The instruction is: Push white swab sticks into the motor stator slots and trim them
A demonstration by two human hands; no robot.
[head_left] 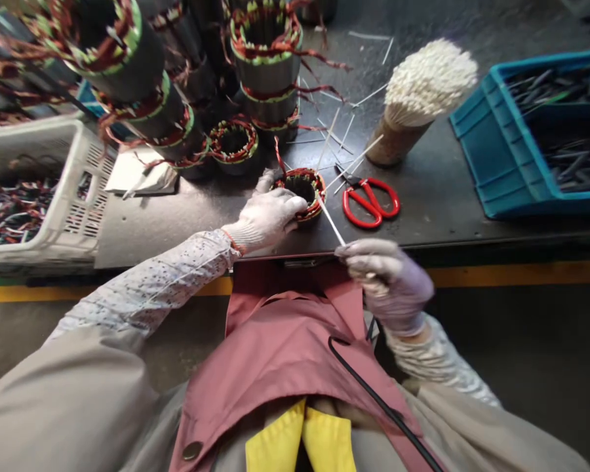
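A small motor stator (pixel 315 182), wound with red-brown wire, stands upright near the bench's front edge. My left hand (pixel 264 215), in a white glove, grips its near left side, with fingers over the rim at the opening. A white cord (pixel 331 221) runs taut from the stator's right rim down to my right hand (pixel 386 278). That gloved hand pinches the cord's end just off the bench edge. Another white length (pixel 361 157) slants up and right from the stator. Red-handled scissors (pixel 371 202) lie just right of it.
Stacked stators (pixel 268 65) stand at the back left. A thick bundle of white cords (pixel 427 82) stands in a brown holder behind the scissors. A blue bin (pixel 514 157) of dark pieces is at right, a white crate (pixel 73 190) of wire pieces at left. Cloth (pixel 145 172) lies nearby.
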